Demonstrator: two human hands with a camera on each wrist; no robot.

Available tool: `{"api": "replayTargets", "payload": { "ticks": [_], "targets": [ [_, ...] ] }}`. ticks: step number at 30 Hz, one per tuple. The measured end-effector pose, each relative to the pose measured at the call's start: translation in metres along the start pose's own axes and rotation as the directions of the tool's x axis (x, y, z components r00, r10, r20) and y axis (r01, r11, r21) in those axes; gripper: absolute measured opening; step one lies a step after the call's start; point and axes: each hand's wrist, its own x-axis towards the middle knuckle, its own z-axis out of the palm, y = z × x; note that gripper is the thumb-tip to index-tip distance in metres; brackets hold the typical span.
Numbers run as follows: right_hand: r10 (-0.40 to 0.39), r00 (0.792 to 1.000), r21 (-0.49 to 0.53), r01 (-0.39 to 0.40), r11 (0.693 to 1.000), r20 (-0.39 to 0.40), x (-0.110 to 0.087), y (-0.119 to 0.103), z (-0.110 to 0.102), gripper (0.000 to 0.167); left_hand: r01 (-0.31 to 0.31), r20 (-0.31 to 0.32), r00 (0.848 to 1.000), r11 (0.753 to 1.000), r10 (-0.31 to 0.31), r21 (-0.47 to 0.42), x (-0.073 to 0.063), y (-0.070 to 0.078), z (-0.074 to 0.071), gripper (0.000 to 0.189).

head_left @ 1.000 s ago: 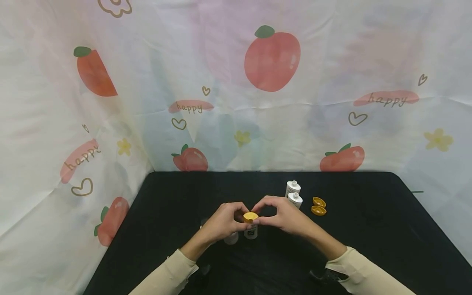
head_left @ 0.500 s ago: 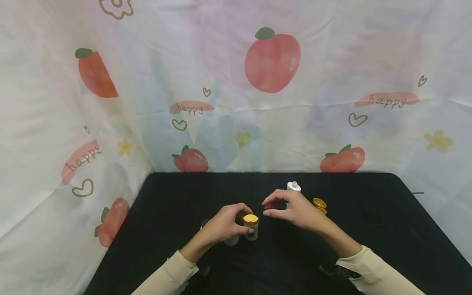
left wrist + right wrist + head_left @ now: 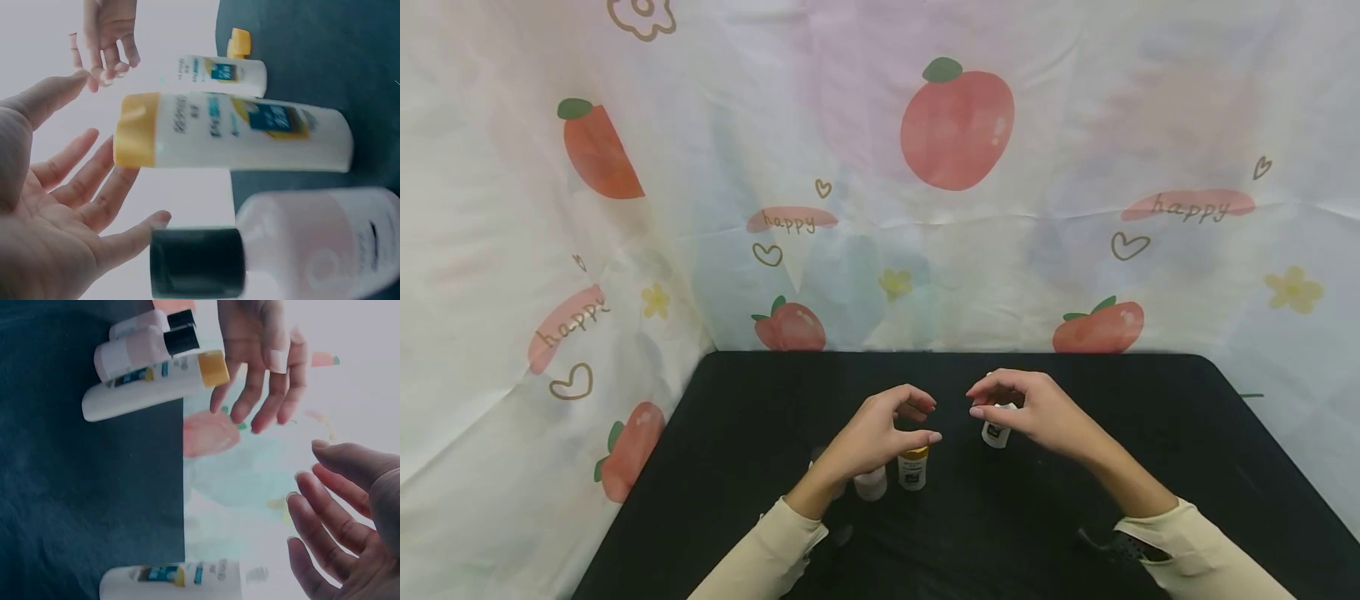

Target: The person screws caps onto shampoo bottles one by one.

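Yellow-capped bottle (image 3: 912,477), head view: stands upright on the black table (image 3: 760,417), likely set on its base to present the cap (image 3: 914,455) upward.
Left hand (image 3: 872,433), head view: hovers over the yellow-capped bottle, fingers and thumb apart, gripping nothing; cannot tell whether touching the cap; perhaps spread to avoid tipping it.
Right hand (image 3: 1037,412), head view: hangs right of and farther back than the yellow-capped bottle, loosely curved, with nothing seen in its grasp.
White bottle (image 3: 996,435), head view: stands right of and farther back than the yellow-capped bottle, top partly hidden behind the right hand.
Pink bottle (image 3: 871,485), head view: just left of the yellow-capped bottle, probably grouped there to leave working room on the other side.
Left hand, left wrist view: relaxed and parted around the cap end of the yellow-capped bottle, without a grip.
Yellow caps (image 3: 239,42), left wrist view: beyond the yellow-capped bottle, near the white bottle, presumably put there for easy reach.
Right hand, right wrist view: well apart from the yellow-capped bottle, palm bare, fingers slightly bent.
Second pink bottle (image 3: 134,323), right wrist view: beyond the pink bottle, away from the yellow-capped bottle.
White bottle, right wrist view: well apart from the yellow-capped bottle, without a yellow cap in sight.
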Motion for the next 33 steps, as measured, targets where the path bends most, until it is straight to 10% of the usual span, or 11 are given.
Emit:
{"api": "replayTargets", "payload": {
  "ticks": [18,33],
  "targets": [
    [0.049,0.992,-0.079,-0.058,0.995,-0.118,-0.013,0.017,-0.036,0.021,-0.047,-0.094,0.994,0.999,0.046,-0.009,0.030,0.026,0.026,0.033],
    [0.122,0.987,-0.138,-0.136,0.981,-0.103,-0.024,0.042,-0.042,0.016,-0.071,-0.131,0.987,0.985,0.092,0.160,0.051,0.030,0.059,0.038]
  ]
}}
